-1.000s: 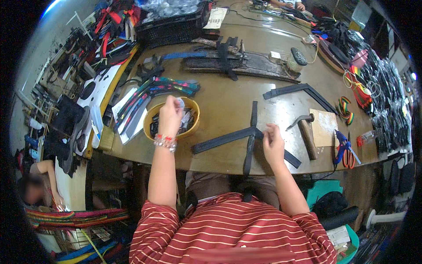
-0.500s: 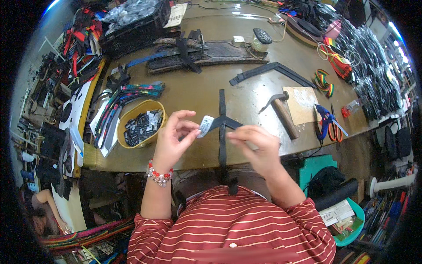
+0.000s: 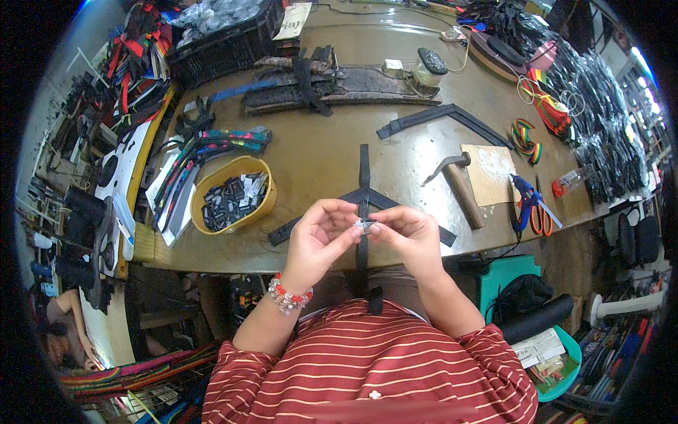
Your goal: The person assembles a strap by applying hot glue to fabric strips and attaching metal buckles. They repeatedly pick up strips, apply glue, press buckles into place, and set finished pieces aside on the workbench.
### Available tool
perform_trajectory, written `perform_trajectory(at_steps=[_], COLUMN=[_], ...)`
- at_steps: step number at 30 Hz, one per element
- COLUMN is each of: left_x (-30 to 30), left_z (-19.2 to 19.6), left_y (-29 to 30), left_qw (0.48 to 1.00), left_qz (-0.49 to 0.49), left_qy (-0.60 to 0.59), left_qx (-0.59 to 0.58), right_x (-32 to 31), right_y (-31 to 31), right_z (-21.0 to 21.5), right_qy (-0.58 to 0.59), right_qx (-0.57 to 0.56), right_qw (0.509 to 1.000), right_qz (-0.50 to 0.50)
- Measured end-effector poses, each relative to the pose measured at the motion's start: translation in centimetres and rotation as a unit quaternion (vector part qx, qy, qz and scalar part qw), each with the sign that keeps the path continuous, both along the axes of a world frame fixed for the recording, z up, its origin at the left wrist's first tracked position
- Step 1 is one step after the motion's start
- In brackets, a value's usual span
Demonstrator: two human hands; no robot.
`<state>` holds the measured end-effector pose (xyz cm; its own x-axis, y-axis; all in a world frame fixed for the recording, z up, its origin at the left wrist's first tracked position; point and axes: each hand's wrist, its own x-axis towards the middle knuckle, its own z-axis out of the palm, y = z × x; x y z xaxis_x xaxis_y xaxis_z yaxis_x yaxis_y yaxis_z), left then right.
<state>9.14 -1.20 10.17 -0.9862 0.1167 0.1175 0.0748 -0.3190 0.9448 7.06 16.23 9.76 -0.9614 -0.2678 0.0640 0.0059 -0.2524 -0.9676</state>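
My left hand (image 3: pixel 319 232) and my right hand (image 3: pixel 413 237) meet at the near middle of the table, both closed in a pinch. Between their fingertips is a small white label (image 3: pixel 364 224), which looks bent or folded. It lies in front of a black webbing strap (image 3: pixel 364 164) that runs toward me over the table edge. Whether the label touches the strap I cannot tell. Another black strap crosses there, one end (image 3: pixel 281 232) showing left of my hands and the other right of them.
At left stands a yellow bowl (image 3: pixel 265 205) of small black and grey pieces, beside patterned straps (image 3: pixel 215 147). To the right lie a hammer (image 3: pixel 462 194), a brown board (image 3: pixel 487 173), a blue glue gun (image 3: pixel 524 201) and orange scissors (image 3: pixel 542 220). A weathered plank (image 3: pixel 374 86) lies farther back.
My left hand has brought the label right and toward me, and my right hand has come in to pinch it too. The label no longer shows flat.
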Motion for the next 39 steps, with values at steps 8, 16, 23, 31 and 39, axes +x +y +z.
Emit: perform_trajectory(at_steps=[8, 16, 23, 31, 39], left_x=[-0.1, -0.2, -3.8, -7.5, -8.3], left_z=[-0.1, -1.3, -3.9, -7.2, -9.6], left_y=[0.0, 0.2, -1.3, -1.2, -1.6], left_qw=[0.999, 0.999, 0.996, 0.995, 0.974], left_qz=[0.014, -0.004, 0.045, 0.007, 0.002], left_qy=[0.0, 0.001, -0.055, -0.089, -0.166], left_qx=[-0.03, -0.045, -0.063, 0.049, 0.153], right_x=[-0.2, 0.1, -3.1, -8.1, -9.8], right_y=[0.4, 0.7, 16.9, 30.8, 14.0], right_z=[0.3, -0.8, -5.7, -3.4, 3.8], right_qy=[-0.005, -0.018, 0.09, 0.059, 0.206], right_qx=[0.029, -0.01, 0.271, 0.672, 0.747], right_qw=[0.999, 0.999, 0.689, 0.642, 0.616], right_qz=[0.018, 0.029, -0.667, -0.366, -0.142])
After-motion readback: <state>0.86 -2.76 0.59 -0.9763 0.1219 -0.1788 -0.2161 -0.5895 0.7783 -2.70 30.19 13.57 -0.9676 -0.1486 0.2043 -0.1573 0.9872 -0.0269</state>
